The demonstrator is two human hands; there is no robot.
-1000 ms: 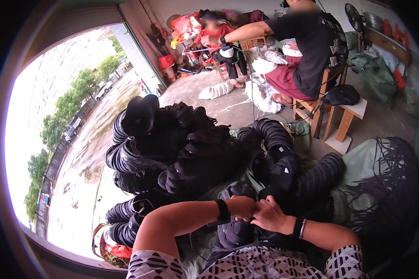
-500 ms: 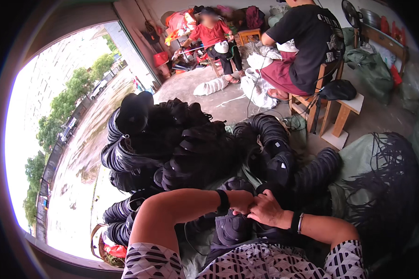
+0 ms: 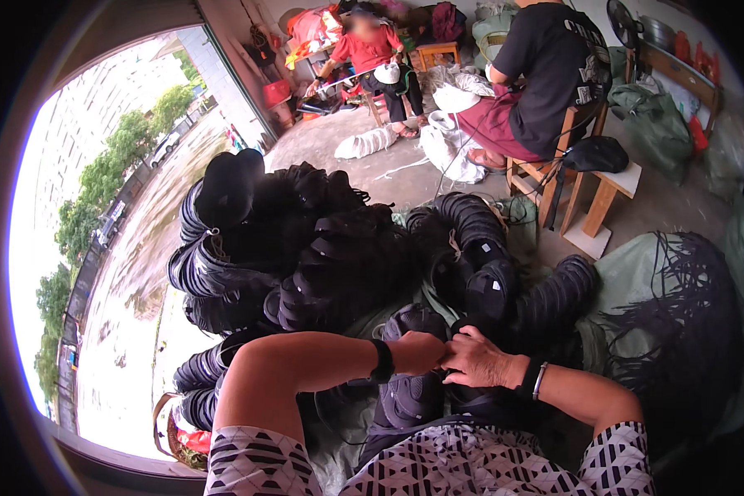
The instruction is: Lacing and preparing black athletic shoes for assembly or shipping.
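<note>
My left hand point(image 3: 417, 353) is a closed fist over my lap, its knuckles against the fingers of my right hand point(image 3: 477, 361). The right hand is also closed, thumb and fingers bent towards the left. What lies between them is small or hidden; I cannot make it out. Just beneath them, a nested stack of dark caps point(image 3: 413, 398) lies across my lap. More black fabric shows beyond my right fingers. A large heap of stacked black caps point(image 3: 339, 269) fills the floor ahead, with one dark cap point(image 3: 227, 183) on its upper left.
Curved cap stacks point(image 3: 558, 291) lie ahead to the right, beside a green sack point(image 3: 636, 269) with dark straps point(image 3: 678, 306). Beyond stand a wooden chair point(image 3: 560, 165) and stool point(image 3: 608, 198). Two people sit working with white pieces; a white bundle point(image 3: 365, 142) lies near them.
My hands stay together; the right hand's fingers have shifted slightly and its back is turned more upward. The view has moved a little. The seated people's arms have moved slightly.
</note>
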